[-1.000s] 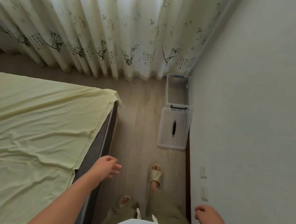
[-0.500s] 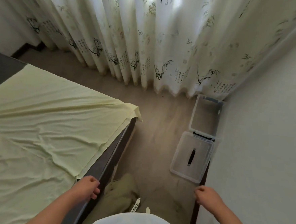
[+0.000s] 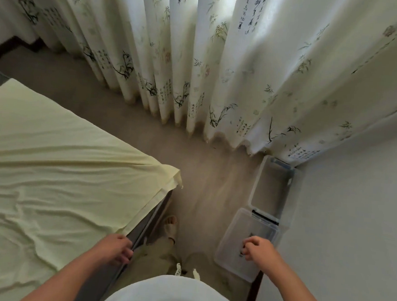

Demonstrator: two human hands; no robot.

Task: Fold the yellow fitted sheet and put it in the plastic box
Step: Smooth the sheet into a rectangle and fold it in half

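Yellow fitted sheet spread wrinkled over the bed, not yet folded, one corner draped past the mattress corner above the floor. Left hand set at the near edge of the sheet, fingers curled down over the dark side of the bed; could not tell whether any cloth was pinched. Right hand held in the air above a clear lid, fingers loosely curled and gripping nothing. Clear plastic box open on the floor against the white wall, just beyond the lid and well apart from the sheet. Bamboo-printed curtain hung down to the floor behind. One sandalled foot beside the bed.
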